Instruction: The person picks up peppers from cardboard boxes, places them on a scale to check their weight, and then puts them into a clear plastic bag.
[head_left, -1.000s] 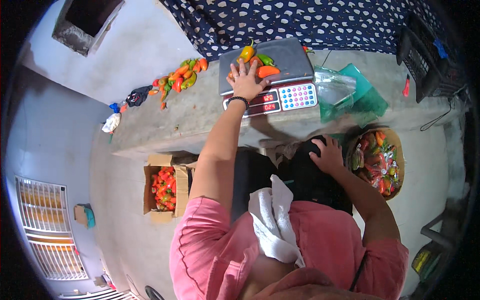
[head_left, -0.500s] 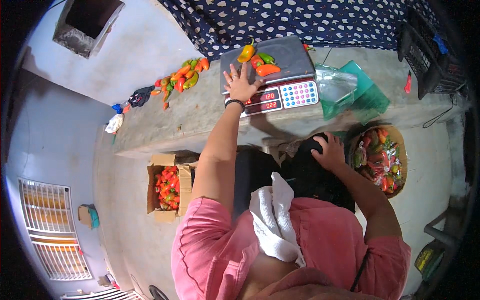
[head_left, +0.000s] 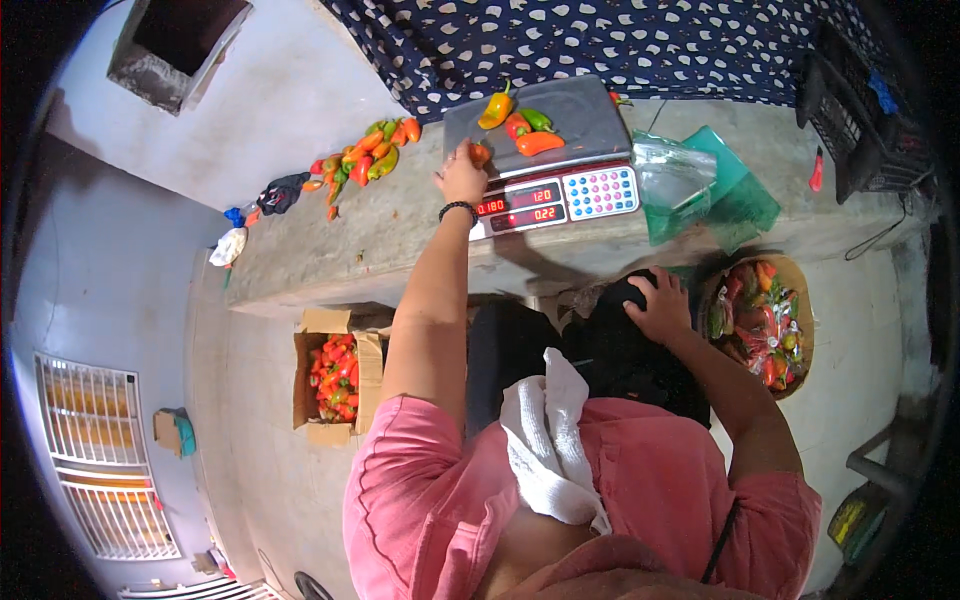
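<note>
At the left edge of the grey scale (head_left: 580, 110), my left hand (head_left: 463, 180) has its fingers closed around a small orange-red pepper (head_left: 480, 154). Farther right on the weighing plate lie several peppers: a yellow-orange one (head_left: 495, 111), an orange one (head_left: 540, 143), a green one (head_left: 537, 119) and a red one (head_left: 516, 125). The scale's lit red display and button pad (head_left: 601, 192) face me. My right hand (head_left: 661, 305) rests on my dark-clad knee, fingers spread, holding nothing.
A pepper pile (head_left: 362, 158) lies left of the scale on the concrete counter (head_left: 300, 240). Clear and green plastic bags (head_left: 725, 195) lie to its right. Below stand a cardboard box (head_left: 368, 380) of red peppers and a round container (head_left: 806, 325) of bagged peppers. A black crate (head_left: 850, 130) stands far right.
My left hand has gone from spread flat over the scale's left side to closed fingers, shifting slightly left. The orange-red pepper now shows at its fingertips. My right hand stays on the knee.
</note>
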